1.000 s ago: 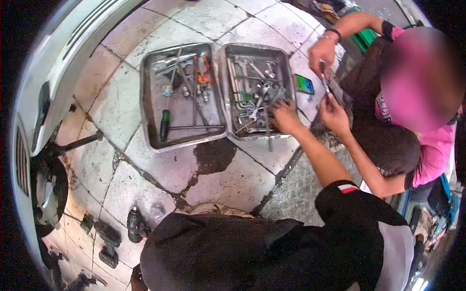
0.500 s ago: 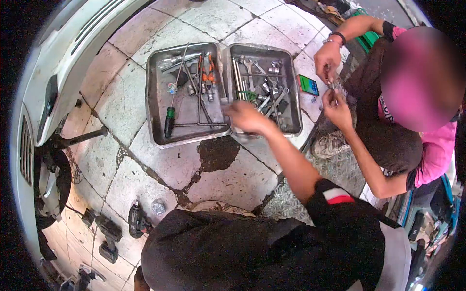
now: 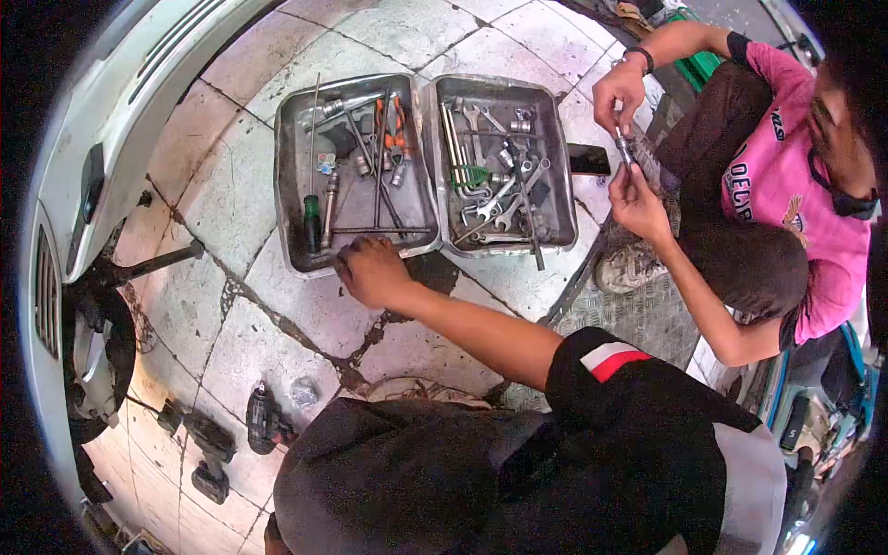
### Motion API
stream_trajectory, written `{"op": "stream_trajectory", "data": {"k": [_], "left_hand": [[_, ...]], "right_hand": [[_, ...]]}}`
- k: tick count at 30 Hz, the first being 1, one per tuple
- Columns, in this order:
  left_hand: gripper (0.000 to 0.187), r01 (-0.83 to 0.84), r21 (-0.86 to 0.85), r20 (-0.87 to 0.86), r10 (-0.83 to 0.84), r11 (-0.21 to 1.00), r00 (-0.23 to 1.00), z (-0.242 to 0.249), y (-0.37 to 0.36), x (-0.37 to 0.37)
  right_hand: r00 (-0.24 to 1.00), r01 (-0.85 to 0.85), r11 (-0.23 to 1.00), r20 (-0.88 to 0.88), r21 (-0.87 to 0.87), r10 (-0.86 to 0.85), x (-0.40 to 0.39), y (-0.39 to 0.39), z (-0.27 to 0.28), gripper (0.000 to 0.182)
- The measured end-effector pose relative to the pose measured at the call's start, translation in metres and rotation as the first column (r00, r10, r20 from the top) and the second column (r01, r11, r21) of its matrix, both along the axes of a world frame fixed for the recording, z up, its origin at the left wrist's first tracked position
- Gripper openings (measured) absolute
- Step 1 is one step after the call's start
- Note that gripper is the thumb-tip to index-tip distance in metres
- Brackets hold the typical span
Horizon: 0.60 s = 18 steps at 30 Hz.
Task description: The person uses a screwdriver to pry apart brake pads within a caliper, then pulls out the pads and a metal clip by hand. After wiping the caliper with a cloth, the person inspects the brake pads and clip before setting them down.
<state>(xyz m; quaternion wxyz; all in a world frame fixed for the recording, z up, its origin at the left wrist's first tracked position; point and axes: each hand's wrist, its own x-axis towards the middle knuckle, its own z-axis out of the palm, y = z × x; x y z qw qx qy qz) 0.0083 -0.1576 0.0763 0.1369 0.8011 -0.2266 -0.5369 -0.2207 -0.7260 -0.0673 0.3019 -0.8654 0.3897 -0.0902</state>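
Note:
My right hand [image 3: 374, 272] reaches across to the front rim of the left metal tray [image 3: 294, 264], fingers curled over it. Inside that tray, close to my fingers, lie a green-handled screwdriver [image 3: 312, 222], a long socket extension [image 3: 329, 215], a T-handle wrench [image 3: 377, 190], orange-handled pliers [image 3: 398, 129] and loose sockets. The joined right tray [image 3: 566, 208] holds several spanners [image 3: 504, 190], rods and a green-banded bundle [image 3: 472, 176]. My left hand is out of view.
A co-worker in a pink shirt [image 3: 768, 176] sits at right, holding a socket tool [image 3: 623, 148] in both hands. A phone [image 3: 589, 159] lies beside the right tray. Cordless drivers [image 3: 264, 421] rest on the tiles at lower left. A white vehicle panel [image 3: 65, 185] borders the left.
My right hand has moved left and down, from between the trays to the left tray's front rim. A long socket extension now lies beside the screwdriver, which points straighter up. The phone screen went dark.

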Motion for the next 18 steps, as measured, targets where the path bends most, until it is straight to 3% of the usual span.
{"op": "stream_trajectory", "data": {"k": [1,2,4,5,7,11,13,16,18], "left_hand": [[0.038,0.130,-0.028,0.013,-0.130,0.991,0.991,0.009,-0.017,-0.007],[0.038,0.126,-0.025,0.011,-0.125,0.992,0.992,0.002,-0.002,0.001],[0.039,-0.202,0.086,-0.104,0.210,0.976,0.972,-0.019,0.037,0.019],[0.039,-0.202,0.091,-0.103,0.211,0.975,0.972,-0.022,0.043,0.018],[0.040,-0.149,-0.097,-0.066,0.143,0.984,0.988,-0.025,0.044,0.021],[0.040,-0.123,-0.005,-0.061,0.122,0.992,0.991,-0.019,0.023,0.019],[0.040,0.079,0.067,-0.018,-0.078,0.995,0.997,0.004,-0.030,0.003],[0.039,0.221,-0.022,0.060,-0.219,0.975,0.974,-0.001,-0.026,0.006],[0.038,0.233,0.010,0.077,-0.233,0.973,0.970,0.005,-0.036,0.004]], "right_hand": [[0.999,0.023,0.995,0.039,-0.097,-0.020,-0.003,0.011,0.001,0.027],[0.996,0.049,0.980,0.081,-0.191,-0.034,-0.005,0.016,0.002,0.026],[1.000,0.018,0.993,0.027,-0.115,-0.015,-0.005,0.016,0.011,0.029],[1.000,0.000,0.999,-0.024,-0.039,-0.001,-0.006,0.016,0.014,0.031],[1.000,0.007,0.999,-0.010,-0.053,-0.007,-0.009,0.020,0.009,0.032],[0.999,-0.005,0.983,0.040,-0.185,0.013,-0.014,0.029,0.005,0.030],[0.999,-0.038,0.986,0.011,-0.162,0.040,-0.018,0.034,0.015,0.033],[0.996,-0.090,0.985,-0.009,-0.145,0.090,-0.021,0.047,0.016,0.038],[0.992,-0.128,0.978,-0.028,-0.167,0.125,-0.022,0.055,0.013,0.048]]}}
